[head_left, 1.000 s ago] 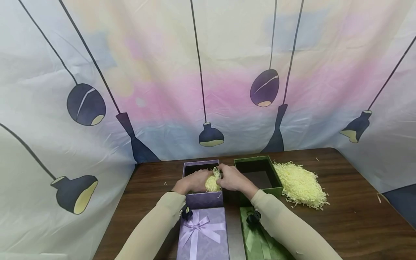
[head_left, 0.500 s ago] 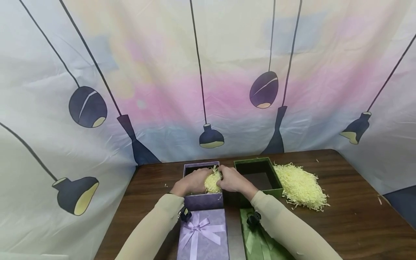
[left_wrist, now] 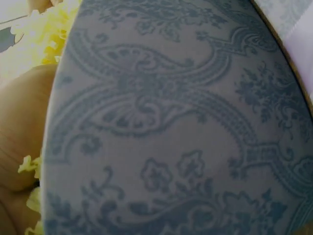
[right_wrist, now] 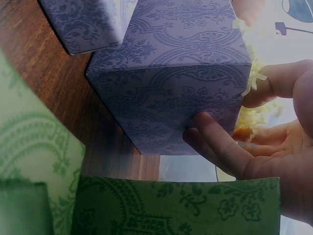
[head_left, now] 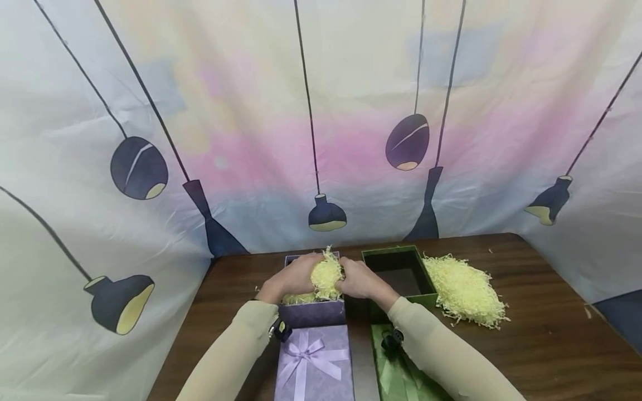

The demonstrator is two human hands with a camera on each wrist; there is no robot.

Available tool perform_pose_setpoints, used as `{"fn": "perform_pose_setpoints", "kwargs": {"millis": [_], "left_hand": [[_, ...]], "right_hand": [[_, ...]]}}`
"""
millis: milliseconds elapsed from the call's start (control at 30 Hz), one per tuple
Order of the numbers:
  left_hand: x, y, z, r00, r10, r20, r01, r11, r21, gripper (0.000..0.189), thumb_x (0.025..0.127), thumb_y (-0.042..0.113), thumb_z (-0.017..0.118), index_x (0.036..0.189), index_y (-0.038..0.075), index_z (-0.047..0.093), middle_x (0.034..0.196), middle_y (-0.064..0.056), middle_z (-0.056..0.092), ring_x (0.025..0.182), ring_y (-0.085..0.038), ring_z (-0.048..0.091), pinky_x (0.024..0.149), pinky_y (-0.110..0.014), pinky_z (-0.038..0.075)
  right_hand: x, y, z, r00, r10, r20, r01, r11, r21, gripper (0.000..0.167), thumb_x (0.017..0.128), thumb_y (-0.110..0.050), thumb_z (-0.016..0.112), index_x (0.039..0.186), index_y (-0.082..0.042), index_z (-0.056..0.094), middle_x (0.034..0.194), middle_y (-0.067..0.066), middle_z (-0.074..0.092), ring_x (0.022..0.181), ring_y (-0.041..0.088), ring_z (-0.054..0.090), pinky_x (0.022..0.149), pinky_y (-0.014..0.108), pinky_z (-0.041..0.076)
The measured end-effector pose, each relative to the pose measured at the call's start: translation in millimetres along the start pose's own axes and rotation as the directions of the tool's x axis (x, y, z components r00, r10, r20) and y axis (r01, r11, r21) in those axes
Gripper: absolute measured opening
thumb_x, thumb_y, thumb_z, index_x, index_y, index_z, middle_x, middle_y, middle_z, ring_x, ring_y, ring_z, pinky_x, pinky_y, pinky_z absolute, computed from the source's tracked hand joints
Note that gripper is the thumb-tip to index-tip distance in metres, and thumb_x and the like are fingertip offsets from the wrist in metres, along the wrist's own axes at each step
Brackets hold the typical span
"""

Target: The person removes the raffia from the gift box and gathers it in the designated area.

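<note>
Pale yellow shredded paper (head_left: 327, 277) bulges up between my two hands, over the right part of the open purple gift box (head_left: 316, 315). My left hand (head_left: 295, 275) grips the clump from the left, above the box. From the right side, my right hand (head_left: 362, 278) pinches the clump. In the right wrist view, two fingers (right_wrist: 215, 142) of that hand lie against the purple box's outer wall, while other fingers reach over its rim to the paper. More shredded paper shows inside the box under my left hand. The left wrist view is mostly filled by the patterned box wall (left_wrist: 161, 88).
An open green box (head_left: 435, 296) stands to the right, its dark interior visible. Beside it lies a heap of yellow shredded paper (head_left: 466, 289). A purple lid with a bow (head_left: 321, 362) and a green ribboned lid (head_left: 401, 362) lie in front on the brown table (head_left: 541, 334).
The clump of shredded paper has risen slightly between my hands. My left hand has lifted a little and shifted left, exposing paper inside the purple box. The right hand stays nearly in place.
</note>
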State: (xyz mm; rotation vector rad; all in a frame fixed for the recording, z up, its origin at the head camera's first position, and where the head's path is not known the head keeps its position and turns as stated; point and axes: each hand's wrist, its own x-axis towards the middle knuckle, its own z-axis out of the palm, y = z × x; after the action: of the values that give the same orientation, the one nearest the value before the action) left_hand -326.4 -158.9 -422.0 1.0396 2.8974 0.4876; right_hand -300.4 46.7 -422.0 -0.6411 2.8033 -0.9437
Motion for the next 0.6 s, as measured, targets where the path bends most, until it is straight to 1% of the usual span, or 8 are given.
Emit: {"fn": "perform_pose_setpoints", "kwargs": {"millis": [133, 200, 267, 333, 367, 433, 467, 600], "left_hand": [[-4.1, -3.7, 0.6, 0.996, 0.041, -0.082, -0.047, 0.996, -0.080, 0.053, 0.074, 0.013, 0.076, 0.124, 0.012, 0.059, 0.114, -0.002, 0.063, 0.105, -0.019, 0.060, 0.090, -0.038, 0.050], [-2.9, -4.5, 0.3, 0.995, 0.044, -0.093, -0.053, 0.994, -0.095, 0.052, 0.076, 0.019, 0.078, 0.123, 0.014, 0.059, 0.112, 0.001, 0.063, 0.104, -0.017, 0.060, 0.089, -0.036, 0.050], [-1.5, -4.7, -0.6, 0.995, 0.038, -0.089, -0.048, 0.993, -0.105, 0.054, 0.076, 0.019, 0.078, 0.125, 0.014, 0.057, 0.114, 0.000, 0.062, 0.104, -0.017, 0.060, 0.089, -0.036, 0.050], [-0.8, -5.3, -1.3, 0.996, 0.031, -0.087, -0.040, 0.993, -0.107, 0.058, 0.075, 0.018, 0.078, 0.128, 0.013, 0.056, 0.117, -0.001, 0.062, 0.108, -0.019, 0.060, 0.091, -0.037, 0.050], [-0.5, -5.5, -1.7, 0.996, 0.027, -0.083, -0.036, 0.993, -0.109, 0.058, 0.076, 0.018, 0.078, 0.129, 0.013, 0.056, 0.117, -0.002, 0.062, 0.108, -0.020, 0.060, 0.090, -0.038, 0.050], [-1.5, -5.4, -3.1, 0.996, 0.020, -0.084, -0.029, 0.994, -0.108, 0.061, 0.074, 0.013, 0.077, 0.131, 0.010, 0.055, 0.120, -0.005, 0.062, 0.110, -0.023, 0.059, 0.092, -0.041, 0.050], [-2.1, -5.5, -3.9, 0.996, 0.013, -0.084, -0.022, 0.994, -0.106, 0.063, 0.073, 0.011, 0.077, 0.132, 0.009, 0.054, 0.122, -0.006, 0.061, 0.112, -0.025, 0.059, 0.093, -0.042, 0.049], [-5.0, -5.3, -7.3, 0.995, -0.003, -0.100, -0.009, 0.992, -0.124, 0.072, 0.068, 0.000, 0.075, 0.136, 0.005, 0.051, 0.129, -0.011, 0.059, 0.119, -0.030, 0.056, 0.097, -0.046, 0.047]], "right_hand": [[-1.4, 1.1, 4.1, 0.999, -0.021, -0.028, 0.020, 1.000, -0.019, 0.050, 0.078, -0.016, 0.068, 0.124, 0.000, 0.055, 0.093, 0.006, 0.063, 0.072, 0.018, 0.054, 0.063, 0.031, 0.045], [-1.9, 1.8, 3.6, 0.999, -0.009, -0.034, 0.008, 1.000, -0.020, 0.050, 0.078, -0.017, 0.069, 0.123, 0.000, 0.055, 0.094, 0.006, 0.063, 0.074, 0.019, 0.055, 0.065, 0.032, 0.045], [-1.6, 2.5, 2.2, 0.999, 0.003, -0.033, -0.003, 1.000, -0.019, 0.048, 0.079, -0.017, 0.069, 0.122, -0.001, 0.055, 0.093, 0.005, 0.063, 0.075, 0.019, 0.055, 0.065, 0.033, 0.045], [-1.1, 2.9, 1.7, 0.999, 0.010, -0.033, -0.010, 1.000, -0.014, 0.046, 0.079, -0.017, 0.070, 0.120, -0.002, 0.055, 0.091, 0.004, 0.061, 0.075, 0.020, 0.055, 0.064, 0.033, 0.045], [-0.5, 2.8, 1.6, 0.999, 0.014, -0.030, -0.014, 1.000, -0.014, 0.048, 0.079, -0.017, 0.070, 0.122, -0.002, 0.054, 0.092, 0.004, 0.061, 0.075, 0.019, 0.055, 0.064, 0.033, 0.045], [0.3, 2.1, 1.2, 1.000, 0.023, -0.022, -0.023, 1.000, -0.016, 0.052, 0.080, -0.017, 0.069, 0.126, -0.001, 0.053, 0.096, 0.007, 0.063, 0.075, 0.020, 0.055, 0.064, 0.033, 0.045], [0.7, 1.7, 1.1, 0.999, 0.029, -0.015, -0.029, 0.999, -0.016, 0.055, 0.080, -0.017, 0.069, 0.129, 0.000, 0.052, 0.100, 0.009, 0.064, 0.074, 0.021, 0.056, 0.064, 0.033, 0.045], [2.4, -0.2, 0.9, 0.999, 0.048, -0.008, -0.048, 0.998, -0.034, 0.068, 0.081, -0.020, 0.068, 0.141, 0.003, 0.043, 0.124, 0.017, 0.062, 0.084, 0.021, 0.058, 0.070, 0.034, 0.045]]}}
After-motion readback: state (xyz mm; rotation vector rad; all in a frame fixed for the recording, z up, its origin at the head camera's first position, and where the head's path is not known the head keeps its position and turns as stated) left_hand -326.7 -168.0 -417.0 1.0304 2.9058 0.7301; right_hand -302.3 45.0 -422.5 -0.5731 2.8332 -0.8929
